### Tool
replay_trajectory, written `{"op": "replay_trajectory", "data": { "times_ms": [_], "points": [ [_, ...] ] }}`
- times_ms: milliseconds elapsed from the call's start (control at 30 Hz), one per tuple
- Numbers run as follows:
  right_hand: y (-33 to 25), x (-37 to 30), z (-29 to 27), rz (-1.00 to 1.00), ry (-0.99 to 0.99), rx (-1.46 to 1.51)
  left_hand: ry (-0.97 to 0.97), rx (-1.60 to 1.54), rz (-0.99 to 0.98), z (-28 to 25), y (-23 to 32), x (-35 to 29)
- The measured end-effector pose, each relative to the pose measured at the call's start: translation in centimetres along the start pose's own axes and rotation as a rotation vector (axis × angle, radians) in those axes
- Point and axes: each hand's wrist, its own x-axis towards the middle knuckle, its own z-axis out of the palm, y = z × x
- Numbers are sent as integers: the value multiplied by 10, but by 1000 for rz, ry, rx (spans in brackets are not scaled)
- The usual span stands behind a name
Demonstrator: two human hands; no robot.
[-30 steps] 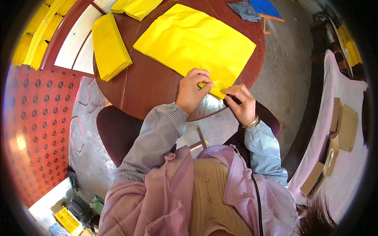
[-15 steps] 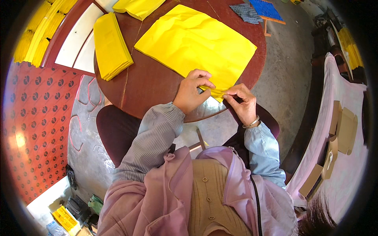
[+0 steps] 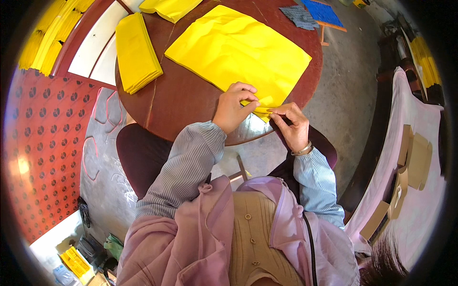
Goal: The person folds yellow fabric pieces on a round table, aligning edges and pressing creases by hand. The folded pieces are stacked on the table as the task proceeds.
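Round and dark brown, the table [image 3: 191, 102] fills the upper centre of the frame, its top edge cut off. Both the left hand [image 3: 232, 108] and right hand [image 3: 292, 125] pinch the near corner of the large yellow sheet [image 3: 238, 50], their fingers hiding the fold. A stack of folded yellow sheets [image 3: 136, 52] lies at upper left.

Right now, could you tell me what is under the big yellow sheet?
The yellow sheet lies flat on the round brown table, which shows around it. Both hands, left and right, pinch its near corner. Anything between sheet and tabletop is covered.
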Motion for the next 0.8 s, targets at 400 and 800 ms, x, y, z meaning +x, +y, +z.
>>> {"op": "replay_trajectory", "data": {
  "times_ms": [400, 800],
  "points": [
    [3, -2, 6, 161, 40, 132, -32, 54, 127, -5, -4, -1],
    [0, 0, 2, 52, 20, 13, -29, -93, -107, -5, 2, 2]
  ]
}}
